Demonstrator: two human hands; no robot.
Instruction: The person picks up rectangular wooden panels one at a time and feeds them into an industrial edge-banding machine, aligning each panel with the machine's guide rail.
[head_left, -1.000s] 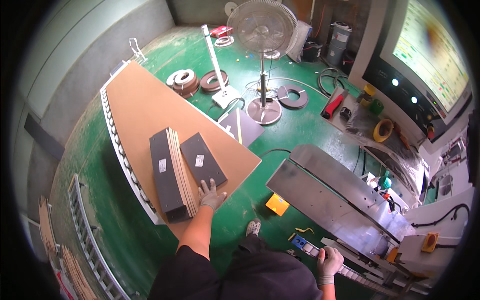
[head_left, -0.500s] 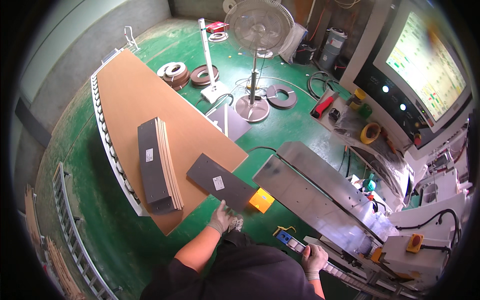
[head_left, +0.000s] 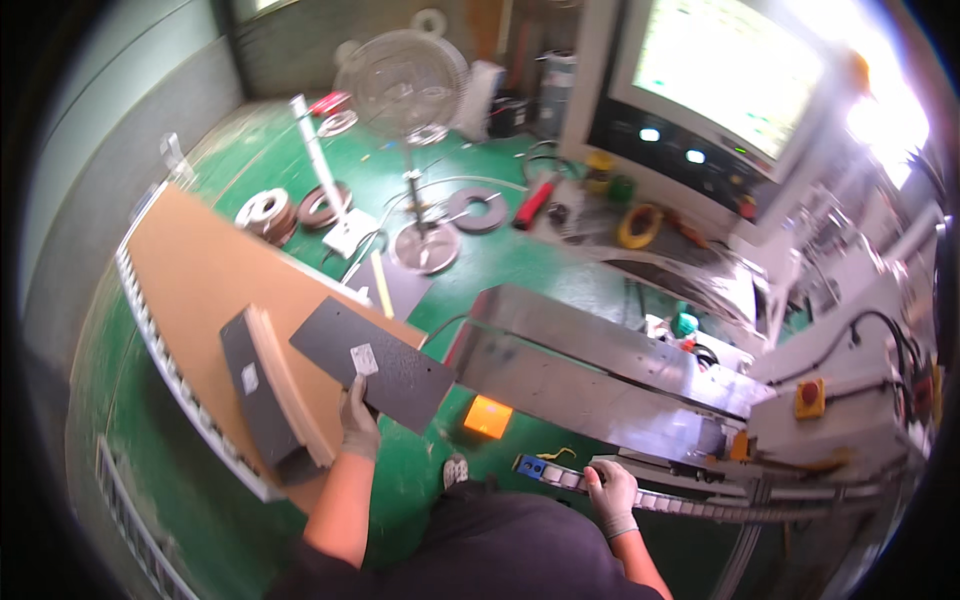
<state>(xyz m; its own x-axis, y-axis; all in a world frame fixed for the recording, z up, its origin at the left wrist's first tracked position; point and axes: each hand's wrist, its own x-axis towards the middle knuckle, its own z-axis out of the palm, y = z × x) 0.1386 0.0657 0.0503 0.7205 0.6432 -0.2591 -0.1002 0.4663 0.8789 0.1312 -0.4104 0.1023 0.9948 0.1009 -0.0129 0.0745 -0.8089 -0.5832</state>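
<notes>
My gloved left hand [head_left: 358, 420] grips the near edge of a dark grey panel [head_left: 395, 368] that has a white label on it. The thumb lies on top by the label; the fingers underneath are hidden. Beyond the hand, the panel extends over the edge of a brown board [head_left: 205, 255] toward the metal machine table [head_left: 560, 370]. On that board, left of my hand, rests a stack of similar dark panels [head_left: 255, 385] with pale wood-coloured edges. My gloved right hand [head_left: 611, 495] is closed over a narrow roller rail [head_left: 680, 505] in front of the machine.
An orange block [head_left: 488, 417] sits beside the machine table's left end. Behind stand a fan [head_left: 408, 90], a white post [head_left: 320, 155] and edging rolls [head_left: 268, 215]. A control screen [head_left: 725, 75] rises at the back right. A ladder-like rail [head_left: 140, 530] lies lower left.
My left hand has gone from beside the panel's near edge to gripping it, and the panel appears raised. My view has swung right. The right hand stays on the rail.
</notes>
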